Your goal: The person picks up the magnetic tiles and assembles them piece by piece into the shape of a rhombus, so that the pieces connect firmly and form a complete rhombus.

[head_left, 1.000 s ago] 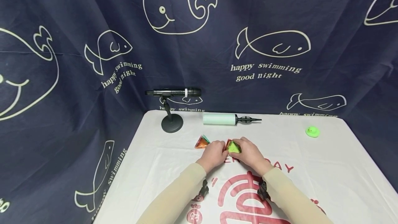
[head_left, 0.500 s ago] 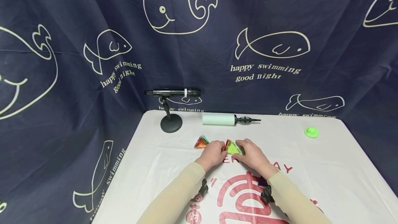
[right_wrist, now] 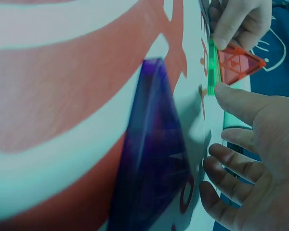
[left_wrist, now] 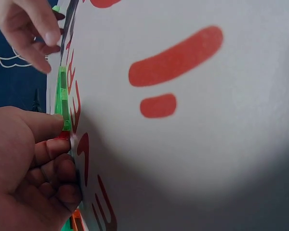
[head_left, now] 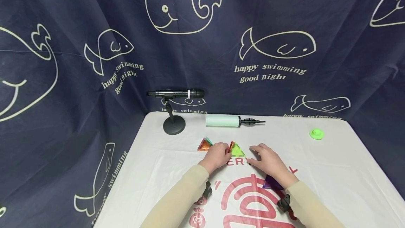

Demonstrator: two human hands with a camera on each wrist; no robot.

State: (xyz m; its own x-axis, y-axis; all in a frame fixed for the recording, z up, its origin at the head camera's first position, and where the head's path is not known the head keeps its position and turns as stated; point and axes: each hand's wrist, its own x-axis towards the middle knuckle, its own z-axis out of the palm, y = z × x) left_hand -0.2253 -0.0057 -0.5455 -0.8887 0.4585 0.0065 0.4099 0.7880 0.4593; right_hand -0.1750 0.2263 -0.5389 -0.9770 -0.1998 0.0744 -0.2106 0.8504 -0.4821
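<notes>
In the head view a yellow-green triangular magnetic tile (head_left: 238,150) stands on the tablecloth, joined to a red triangular tile (right_wrist: 235,65) that leans against it. My left hand (head_left: 217,156) pinches the pair at the left corner, thumb on the green one. Apart from them, to the right, my right hand (head_left: 269,160) is spread with nothing in it. A purple triangular tile (head_left: 272,183) lies below the right wrist, large in the right wrist view. Left of my left hand are an orange triangular tile (head_left: 204,145) and a teal one (head_left: 207,140), partly hidden.
A black microphone on a stand (head_left: 174,125) is at the table's back left. Beside it lies a mint hand pump (head_left: 223,121) with a black nozzle. A small green rubber duck (head_left: 316,134) sits at the right. A dark blue curtain (head_left: 202,59) hangs behind the table.
My right hand has let go of the green tile and drawn away to the right, its fingers opening. The purple tile has come into view. My left hand keeps its place.
</notes>
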